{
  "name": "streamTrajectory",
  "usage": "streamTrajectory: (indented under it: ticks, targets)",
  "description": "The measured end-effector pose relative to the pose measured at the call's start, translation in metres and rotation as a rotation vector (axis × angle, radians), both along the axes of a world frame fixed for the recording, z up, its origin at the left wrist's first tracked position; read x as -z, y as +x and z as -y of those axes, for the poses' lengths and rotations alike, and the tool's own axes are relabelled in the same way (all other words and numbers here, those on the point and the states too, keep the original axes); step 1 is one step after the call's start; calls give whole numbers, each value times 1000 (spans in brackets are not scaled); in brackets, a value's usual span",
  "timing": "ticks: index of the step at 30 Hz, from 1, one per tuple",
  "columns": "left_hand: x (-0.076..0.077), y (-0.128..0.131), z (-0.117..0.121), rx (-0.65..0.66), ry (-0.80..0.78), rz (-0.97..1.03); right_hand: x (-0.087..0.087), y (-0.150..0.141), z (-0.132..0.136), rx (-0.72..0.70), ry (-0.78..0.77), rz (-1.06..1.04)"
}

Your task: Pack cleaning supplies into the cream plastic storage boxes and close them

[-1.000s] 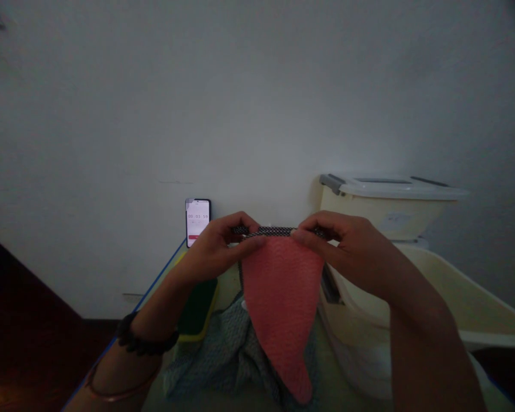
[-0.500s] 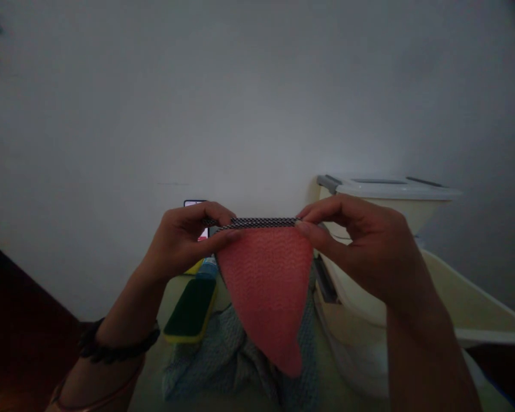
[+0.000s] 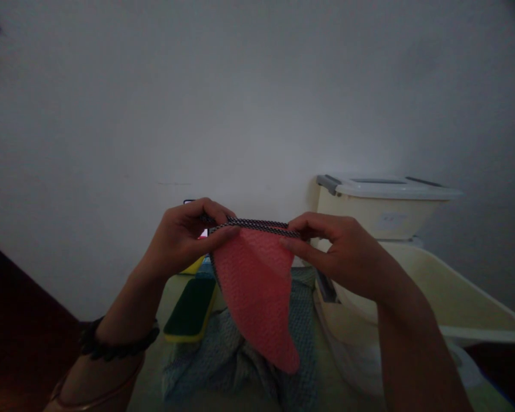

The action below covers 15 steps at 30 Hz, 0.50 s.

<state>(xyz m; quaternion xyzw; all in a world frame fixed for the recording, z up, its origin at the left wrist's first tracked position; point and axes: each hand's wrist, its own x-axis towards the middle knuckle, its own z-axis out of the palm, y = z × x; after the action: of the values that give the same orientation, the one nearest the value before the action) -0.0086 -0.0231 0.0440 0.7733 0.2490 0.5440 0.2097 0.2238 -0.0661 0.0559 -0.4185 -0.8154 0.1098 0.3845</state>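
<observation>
A pink cloth (image 3: pixel 257 286) with a black-and-white edging hangs folded between my two hands, narrowing toward its lower end. My left hand (image 3: pixel 189 234) pinches the top edge at its left end, thumb in front and fingers behind. My right hand (image 3: pixel 339 246) pinches the same edge at the right. Two layers of edging lie slightly apart near the right fingers. Below the pink cloth, a crumpled grey-blue cloth (image 3: pixel 214 355) lies on the pale green surface.
A green-and-yellow sponge (image 3: pixel 191 309) lies at the left, with a phone (image 3: pixel 203 233) partly hidden behind my left hand. On the right are a lidded cream box (image 3: pixel 386 212) and an open cream basin (image 3: pixel 463 292). A wall rises behind.
My right hand has moved left and slightly down, bringing the cloth's top corners closer. The edging, straight and tight before, now shows two separated layers. My left hand stays nearly in place.
</observation>
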Motion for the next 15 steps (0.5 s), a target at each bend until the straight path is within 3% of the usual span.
streamTrajectory:
  ticks: [3,15]
  targets:
    - [1,-2,-1,-11,-20,-25,-1,1,0,50,93,-16]
    - [8,-6,-11,-51,-30,-101,-1,0,-2,90,221,84]
